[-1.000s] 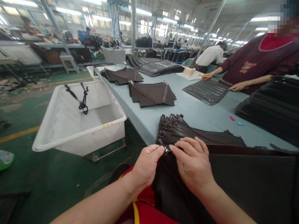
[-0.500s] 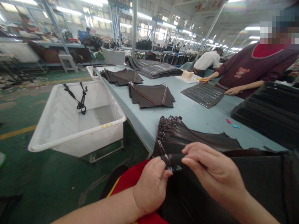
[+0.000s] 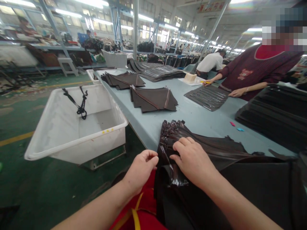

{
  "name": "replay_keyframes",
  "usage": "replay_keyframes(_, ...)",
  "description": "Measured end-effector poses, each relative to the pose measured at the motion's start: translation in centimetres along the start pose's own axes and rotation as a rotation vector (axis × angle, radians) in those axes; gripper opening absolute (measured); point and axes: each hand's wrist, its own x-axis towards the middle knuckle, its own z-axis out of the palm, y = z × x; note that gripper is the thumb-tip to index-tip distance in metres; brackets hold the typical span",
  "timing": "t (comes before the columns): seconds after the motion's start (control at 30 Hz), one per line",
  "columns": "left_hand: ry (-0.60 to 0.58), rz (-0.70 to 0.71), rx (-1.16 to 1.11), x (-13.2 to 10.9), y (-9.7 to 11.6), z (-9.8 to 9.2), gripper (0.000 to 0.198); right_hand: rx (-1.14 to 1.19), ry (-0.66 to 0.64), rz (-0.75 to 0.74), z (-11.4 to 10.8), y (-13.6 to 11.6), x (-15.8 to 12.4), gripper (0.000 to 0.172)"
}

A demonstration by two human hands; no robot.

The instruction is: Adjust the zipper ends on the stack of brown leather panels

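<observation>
My left hand [image 3: 141,167] is to the left of a dark leather-like panel [image 3: 259,185] that droops over the table edge near my lap. Its fingers are curled and thumb and forefinger come together; whether anything small is between them I cannot make out. The panel's near corner carries a shiny strip [image 3: 177,180]. Above that corner, my right hand [image 3: 194,161] reaches over a fanned stack of dark panels [image 3: 192,134], its thumb and bent fingers apart. Glossy strips bunch at the stack's left end.
A white tub [image 3: 76,140] with a black cord [image 3: 82,107] stands left of the blue-topped table [image 3: 148,127]. More panels [image 3: 154,100] lie farther back. Across the table, a co-worker [image 3: 256,70] holds a yellow tool at a slatted dark sheet [image 3: 207,97]. A tall dark stack [image 3: 268,115] sits at right.
My left hand has let go of the panel's corner and moved up and left. My right hand has shifted left and slightly up, onto the stack. The corner has dropped a little.
</observation>
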Motion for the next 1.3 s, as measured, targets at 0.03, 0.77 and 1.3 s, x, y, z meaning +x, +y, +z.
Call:
replay_keyframes(0.03,-0.019,-0.010,0.008,0.2,-0.2,0.1,0.015,0.002,-0.007,0.002,0.0,0.0,-0.1,0.010)
replay_keyframes(0.77,-0.178,-0.220,-0.368,1.5,2.7,1.5,0.017,0.637,-0.021,-0.174,1.0,1.9,-0.1,0.045)
replay_keyframes(1.3,0.224,-0.190,-0.407,2.9,1.1,4.2,0.012,0.275,-0.033,-0.331,0.7,-0.6,-1.3,0.023)
